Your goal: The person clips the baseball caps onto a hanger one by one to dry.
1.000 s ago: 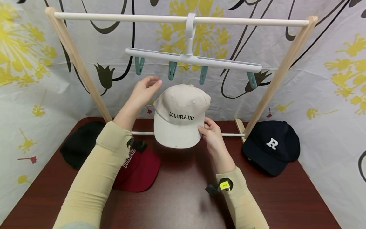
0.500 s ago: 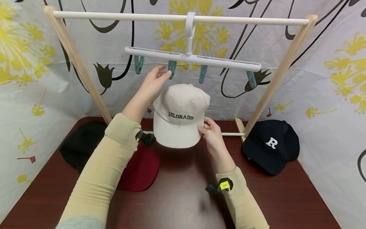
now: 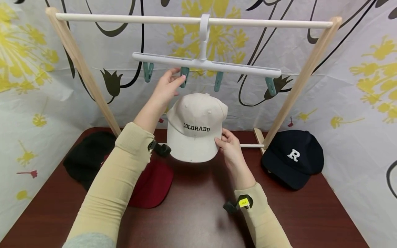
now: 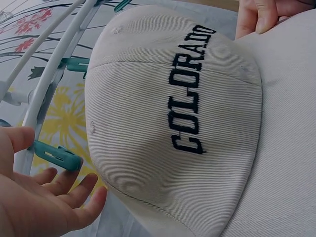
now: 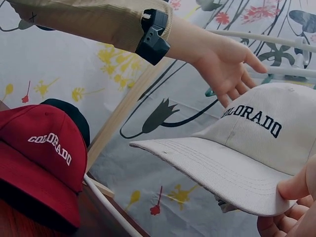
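A cream baseball cap (image 3: 193,110) lettered COLORADO hangs in the air below a white clip hanger (image 3: 242,68), its brim toward me. My right hand (image 3: 232,150) pinches the right edge of the brim, thumb on top and fingers beneath, as the right wrist view shows. My left hand (image 3: 164,88) is raised at the second teal clip (image 3: 184,76) from the left. In the left wrist view its thumb is by the upper end of that clip (image 4: 57,155), with the other fingers spread loosely behind. Cap and clip are apart.
The hanger hooks over the white bar (image 3: 263,23) of a wooden rack. A red cap (image 3: 155,184) and a black cap (image 3: 85,158) sit left on the brown table (image 3: 192,213). A navy cap (image 3: 294,158) with an R lies right. Patterned cloth (image 3: 31,103) stands behind.
My left hand has moved right and up from beside the cap to the second clip. The right hand and the cream cap have stayed nearly still.
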`<state>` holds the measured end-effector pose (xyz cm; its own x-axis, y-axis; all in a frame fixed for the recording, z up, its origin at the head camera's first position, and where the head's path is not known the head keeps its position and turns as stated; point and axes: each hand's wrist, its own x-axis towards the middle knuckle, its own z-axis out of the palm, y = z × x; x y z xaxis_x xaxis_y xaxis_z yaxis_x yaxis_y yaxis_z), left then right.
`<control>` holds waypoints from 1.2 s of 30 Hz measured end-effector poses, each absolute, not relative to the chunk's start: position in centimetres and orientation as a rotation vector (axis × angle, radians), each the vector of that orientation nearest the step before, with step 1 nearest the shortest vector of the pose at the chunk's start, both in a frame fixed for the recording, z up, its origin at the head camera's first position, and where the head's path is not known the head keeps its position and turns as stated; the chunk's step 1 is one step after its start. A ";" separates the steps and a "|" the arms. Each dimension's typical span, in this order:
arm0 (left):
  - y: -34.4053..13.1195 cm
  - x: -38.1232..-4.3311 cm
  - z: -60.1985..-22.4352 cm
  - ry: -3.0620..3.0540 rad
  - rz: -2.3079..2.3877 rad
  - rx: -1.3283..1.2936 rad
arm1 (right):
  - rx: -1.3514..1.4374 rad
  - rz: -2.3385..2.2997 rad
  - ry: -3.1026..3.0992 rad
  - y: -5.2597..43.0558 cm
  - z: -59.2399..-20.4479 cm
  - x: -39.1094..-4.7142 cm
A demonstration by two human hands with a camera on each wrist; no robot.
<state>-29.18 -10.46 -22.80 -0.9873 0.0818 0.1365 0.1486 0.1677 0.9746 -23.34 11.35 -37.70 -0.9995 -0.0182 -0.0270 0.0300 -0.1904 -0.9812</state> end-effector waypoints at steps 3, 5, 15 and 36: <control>-10.6 -29.2 -22.9 -2.357 -1.976 -0.222 | 0.017 -2.400 1.978 11.3 -37.8 -23.3; -10.6 -29.2 -22.9 -2.357 -1.965 -0.216 | 0.019 -2.404 1.978 11.2 -37.9 -23.3; -10.8 -29.1 -22.8 -2.367 -1.984 -0.218 | 0.017 -2.394 1.975 11.1 -38.0 -23.2; -10.9 -29.0 -22.9 -2.289 -1.959 -0.253 | -0.025 -2.429 1.923 11.0 -38.4 -23.3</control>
<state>-28.98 -10.92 -22.93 -0.9791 0.0501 0.1972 0.2026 0.1492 0.9678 -23.25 11.00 -38.36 -0.9989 -0.0437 -0.0144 0.0240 -0.2290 -0.9731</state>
